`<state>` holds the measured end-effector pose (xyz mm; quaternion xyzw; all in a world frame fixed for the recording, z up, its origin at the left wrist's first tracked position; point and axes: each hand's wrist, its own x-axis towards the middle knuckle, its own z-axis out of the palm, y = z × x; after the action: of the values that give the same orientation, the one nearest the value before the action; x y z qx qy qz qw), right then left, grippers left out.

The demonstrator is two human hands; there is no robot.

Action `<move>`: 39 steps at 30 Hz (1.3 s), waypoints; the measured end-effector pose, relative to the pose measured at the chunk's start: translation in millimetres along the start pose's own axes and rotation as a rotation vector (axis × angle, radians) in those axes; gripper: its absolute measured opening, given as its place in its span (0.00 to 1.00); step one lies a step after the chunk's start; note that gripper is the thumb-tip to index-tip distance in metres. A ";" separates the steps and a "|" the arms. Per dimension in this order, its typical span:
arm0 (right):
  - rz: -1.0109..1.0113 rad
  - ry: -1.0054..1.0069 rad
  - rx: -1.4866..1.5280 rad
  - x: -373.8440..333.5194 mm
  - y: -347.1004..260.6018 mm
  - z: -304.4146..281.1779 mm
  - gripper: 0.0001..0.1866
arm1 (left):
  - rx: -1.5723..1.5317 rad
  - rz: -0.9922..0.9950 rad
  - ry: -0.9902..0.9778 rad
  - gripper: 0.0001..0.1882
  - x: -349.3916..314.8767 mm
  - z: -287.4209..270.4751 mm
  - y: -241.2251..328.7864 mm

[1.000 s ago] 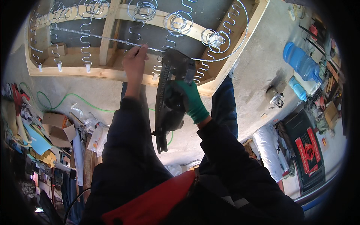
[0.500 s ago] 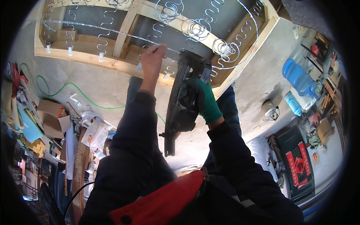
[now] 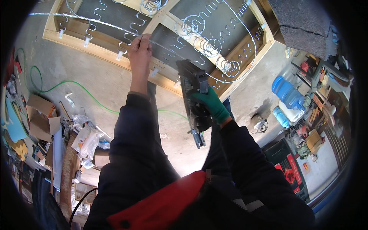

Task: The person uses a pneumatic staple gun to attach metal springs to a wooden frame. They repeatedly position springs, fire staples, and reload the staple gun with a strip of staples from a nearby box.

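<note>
My left hand [image 3: 139, 53] is bare and closed, pinching a long silvery wire [image 3: 97, 22] between thumb and fingers. The wire crosses a wooden frame [image 3: 96, 49] and curves round at its right end. Zigzag springs [image 3: 90, 28] lie across the frame, held by white clips [image 3: 119, 56] along the near rail; several coil springs [image 3: 191, 26] stand on its middle beam. In a green work glove, my right hand [image 3: 211, 103] grips a black nail gun [image 3: 188, 86], or a similar fastening tool, upright. Its head is close to the wire at the near rail; the glove hides part of its body.
A green hose [image 3: 82, 87] runs over the floor behind the gun. On the left are cardboard boxes [image 3: 40, 117], a plastic bag [image 3: 86, 142] and scrap. To the right stand a blue water jug [image 3: 287, 93], a small metal pot [image 3: 259, 124] and cluttered shelving.
My left hand has moved left and now pinches the wire. The gun has tilted, its lower end swinging right. The whole view has also turned somewhat.
</note>
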<state>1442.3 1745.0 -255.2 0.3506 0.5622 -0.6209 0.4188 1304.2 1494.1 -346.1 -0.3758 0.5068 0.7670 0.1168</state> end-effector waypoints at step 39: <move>-0.240 0.341 0.819 65.0 4.5 131.8 0.12 | 0.636 -0.325 -0.382 0.13 141.8 -72.0 67.7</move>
<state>1424.8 1606.0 -299.8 0.5168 0.3680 -0.7695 0.0727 1201.4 1372.0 -412.6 -0.2469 0.6221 0.5993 0.4391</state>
